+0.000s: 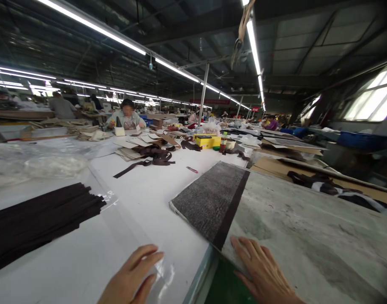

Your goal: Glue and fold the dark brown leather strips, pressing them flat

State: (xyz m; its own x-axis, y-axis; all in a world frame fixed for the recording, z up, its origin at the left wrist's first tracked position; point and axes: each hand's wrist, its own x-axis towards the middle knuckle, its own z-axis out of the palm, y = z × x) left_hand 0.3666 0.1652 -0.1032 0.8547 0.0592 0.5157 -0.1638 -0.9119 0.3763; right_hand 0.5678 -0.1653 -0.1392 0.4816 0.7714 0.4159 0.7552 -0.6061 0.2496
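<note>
The white counter (145, 207) carries a stack of long dark-brown fabric strips (41, 221) at left, clear plastic sheeting (44, 164), tangled dark-brown ribbons (160, 156), a pink-handled tool (192, 169) and a yellow box (207, 142); a stained pale-grey board (301, 215) overlaps its right side.

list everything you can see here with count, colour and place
Table: one, white, centre and left
Work board: one, mottled grey-green, right foreground
Textured panel: one, dark grey, on board's left part
Edging strip: one, dark brown, along panel's right side
Strip stack: one, dark brown, table left
Tangled strips: one heap, dark brown, mid-table
Snips, probably: one, pink, mid-table
Clear plastic: one heap, far left
Box: one, yellow, farther along table
Seated co-worker: one, pale top, across table
Tube lights: many, white, overhead
Left hand: one, bare, over table
Right hand: one, bare, at board's near edge
</note>
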